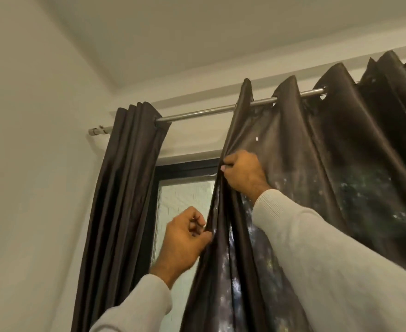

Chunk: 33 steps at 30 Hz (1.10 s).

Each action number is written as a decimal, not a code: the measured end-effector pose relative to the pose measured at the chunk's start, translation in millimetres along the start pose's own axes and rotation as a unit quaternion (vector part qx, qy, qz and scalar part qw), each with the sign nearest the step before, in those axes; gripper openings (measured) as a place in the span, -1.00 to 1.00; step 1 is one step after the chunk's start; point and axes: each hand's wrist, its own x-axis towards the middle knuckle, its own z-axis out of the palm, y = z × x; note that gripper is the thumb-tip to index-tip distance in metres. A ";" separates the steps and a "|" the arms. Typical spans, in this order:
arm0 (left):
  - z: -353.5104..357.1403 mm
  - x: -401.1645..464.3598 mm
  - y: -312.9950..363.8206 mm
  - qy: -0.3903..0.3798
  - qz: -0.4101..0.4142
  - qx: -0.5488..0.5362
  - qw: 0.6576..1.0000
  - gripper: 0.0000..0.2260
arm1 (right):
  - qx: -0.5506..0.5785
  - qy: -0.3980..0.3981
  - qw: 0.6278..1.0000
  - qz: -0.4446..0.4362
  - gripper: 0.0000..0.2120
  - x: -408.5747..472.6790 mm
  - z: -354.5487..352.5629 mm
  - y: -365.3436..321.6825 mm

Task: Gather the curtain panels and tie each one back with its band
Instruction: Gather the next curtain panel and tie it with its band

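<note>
The right curtain panel [304, 149] (hanging from the rod [197, 115]) is being pinched at its leading edge by both hands — right hand [242, 172] high, left hand [185, 238] lower; folds are best being gathered evenly.

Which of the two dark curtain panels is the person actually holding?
The right-hand panel, still spread along the rod. The left hand and right hand both grip its leading edge. The left-hand panel hangs bunched and untouched.
</note>
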 end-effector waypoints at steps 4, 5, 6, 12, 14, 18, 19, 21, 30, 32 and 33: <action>13.8 -11.4 0.9 -0.002 0.074 -0.010 0.997 -0.75 | -0.056 -0.034 0.998 -0.019 -0.86 13.7 -0.4 -9.6; 17.8 -12.0 -1.5 -0.002 0.090 -0.006 0.996 -0.72 | -0.079 -0.042 0.996 -0.021 -0.83 13.0 -0.5 -8.3; 22.3 -11.9 -5.5 -0.007 0.098 -0.001 0.995 -0.69 | -0.101 -0.049 0.993 -0.022 -0.75 11.7 -1.0 -6.9; 57.8 -22.7 -9.5 -0.024 0.097 0.044 0.994 -0.80 | -0.112 -0.075 0.991 -0.029 -0.53 -2.1 -8.0 9.2; 69.1 -28.3 -3.8 -0.011 0.072 0.081 0.994 -0.53 | -0.098 -0.081 0.991 -0.032 -0.54 -5.1 -9.4 13.6; 88.1 -29.7 0.8 0.030 0.043 0.187 0.981 -0.59 | 0.014 -0.104 0.994 0.022 -0.75 -13.4 -14.4 18.6; 90.2 -29.0 1.6 0.036 0.045 0.187 0.981 -0.70 | 0.031 -0.103 0.994 0.031 -0.80 -17.1 -18.5 18.5; 91.5 -27.8 -1.9 0.047 0.061 0.180 0.981 -0.86 | -0.029 -0.027 0.999 0.029 -0.84 -23.9 -32.9 22.5; 82.9 -24.6 -10.1 -0.010 0.157 0.138 0.978 -0.71 | -0.215 0.200 0.937 0.191 -0.61 -30.6 -88.2 85.1; 84.9 -21.7 -14.0 -0.022 0.148 0.148 0.977 -0.80 | -0.219 0.179 0.935 0.213 -0.73 -26.1 -90.1 89.9; 86.3 -21.3 -14.4 -0.025 0.143 0.151 0.978 -0.83 | -0.219 0.174 0.937 0.209 -0.75 -25.6 -87.7 89.3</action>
